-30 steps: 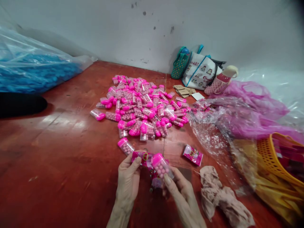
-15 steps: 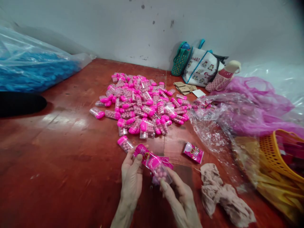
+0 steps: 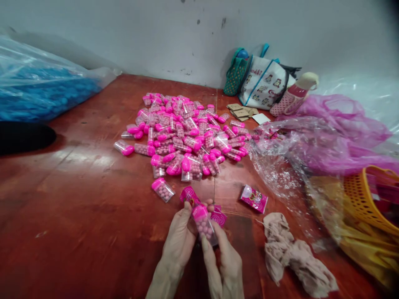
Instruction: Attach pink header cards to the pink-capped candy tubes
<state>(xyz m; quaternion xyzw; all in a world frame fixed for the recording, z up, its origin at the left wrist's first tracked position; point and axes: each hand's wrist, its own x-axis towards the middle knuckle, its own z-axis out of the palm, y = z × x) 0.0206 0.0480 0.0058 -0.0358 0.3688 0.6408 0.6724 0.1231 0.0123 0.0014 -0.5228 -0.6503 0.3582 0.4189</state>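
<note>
Between the fingers of my right hand is a clear candy container with a bright pink cap and pink balls inside. My left hand pinches a glossy pink printed wrapper at the capped end. The container's cap lies against or partly in the wrapper; I cannot tell which. Just beyond my left hand, a similar container rests on the red-brown floor. Behind my right hand's fingers lies another pink printed wrapper, partly hidden.
A heap of pink-capped containers spreads ahead. To the right are a pink printed packet, a crumpled beige cloth, clear plastic and a yellow basket. Bags stand by the wall; a blue-filled plastic sack lies left.
My hands have come closer together, the left moving right toward the container. The wrapper sits nearer the cap, and the container on the floor is now fully uncovered. The view has shifted slightly.
</note>
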